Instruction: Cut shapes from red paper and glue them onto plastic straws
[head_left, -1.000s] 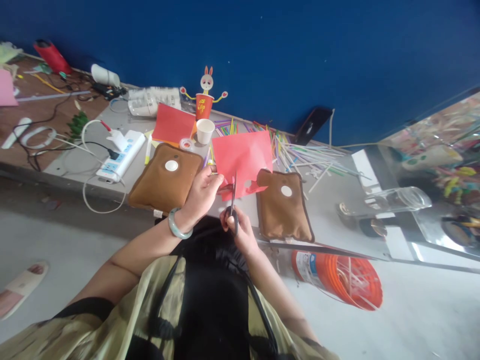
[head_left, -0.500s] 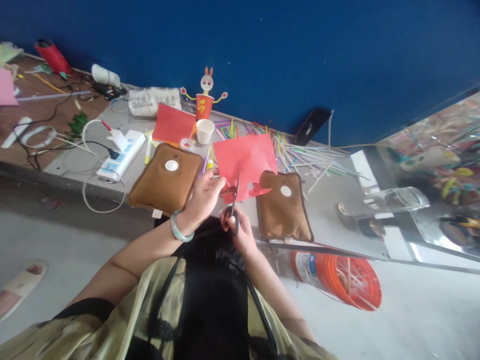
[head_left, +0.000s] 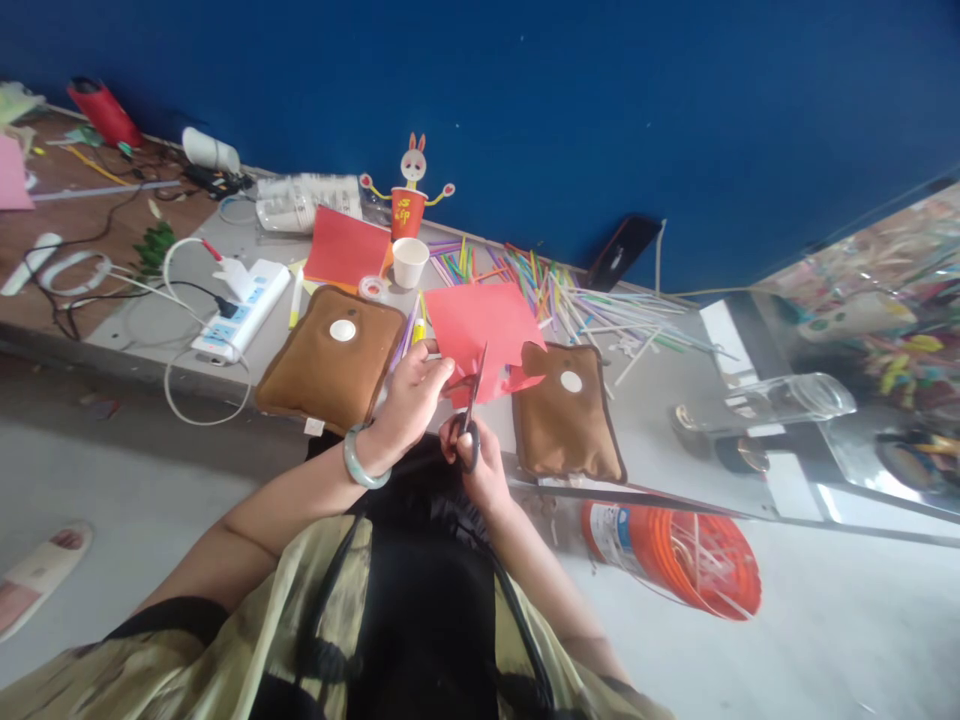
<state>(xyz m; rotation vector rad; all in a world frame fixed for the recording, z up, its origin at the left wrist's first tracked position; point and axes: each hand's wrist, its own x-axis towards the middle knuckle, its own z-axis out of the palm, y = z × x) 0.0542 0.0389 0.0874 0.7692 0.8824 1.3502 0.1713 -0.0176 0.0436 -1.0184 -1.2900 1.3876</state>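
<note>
My left hand (head_left: 412,393) pinches the lower left edge of a sheet of red paper (head_left: 480,318), thumb on top. The paper is held above the table edge, and its lower right side is cut ragged with a strip curling out. In my right hand (head_left: 480,465) is a pair of scissors (head_left: 471,425) with dark handles, fingers through the loops. The blades point away from me, spread apart at the paper's lower part. Brown cushion-like pouches lie on both sides, one on the left (head_left: 330,355) and one on the right (head_left: 568,420).
Behind the paper stand a white paper cup (head_left: 410,262) and a red cup with a rabbit figure (head_left: 410,212). Coloured sticks (head_left: 540,280) lie scattered along the wall. A power strip (head_left: 251,315) sits at left, a glass bottle (head_left: 780,403) at right, an orange bucket (head_left: 660,550) below.
The far edge of the red paper has dipped toward me, baring more of the sticks behind it. The scissors have tilted slightly to the right; both hands keep their hold.
</note>
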